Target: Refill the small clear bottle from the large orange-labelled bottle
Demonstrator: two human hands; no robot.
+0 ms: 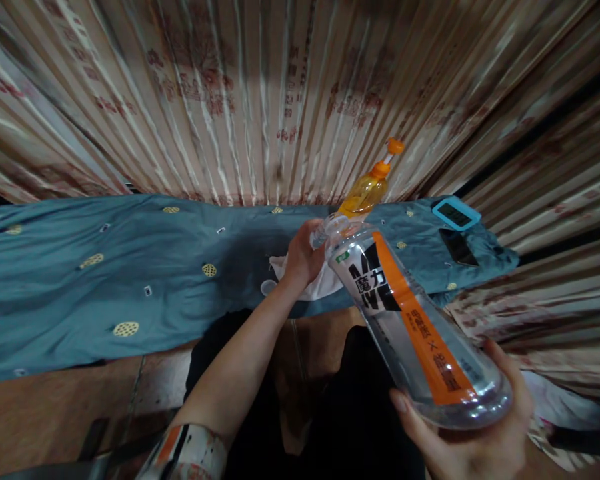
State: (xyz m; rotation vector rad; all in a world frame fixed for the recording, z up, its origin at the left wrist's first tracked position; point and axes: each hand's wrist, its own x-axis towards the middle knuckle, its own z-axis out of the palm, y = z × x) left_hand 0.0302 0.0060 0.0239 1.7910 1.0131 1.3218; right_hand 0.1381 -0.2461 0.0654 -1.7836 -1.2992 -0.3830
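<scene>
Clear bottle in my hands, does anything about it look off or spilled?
The clear bottle lies tilted, its base in the right hand, the left hand at its neck over a white cloth. No cap shows, yet no spill is visible on the blue cover.

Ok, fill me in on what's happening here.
A person holds a clear plastic bottle tilted, the right hand cupping its base and the left hand at its neck, with a white cloth under that hand. Behind, on a blue-covered table, stand an orange pump bottle, a blue timer and a phone.
</scene>
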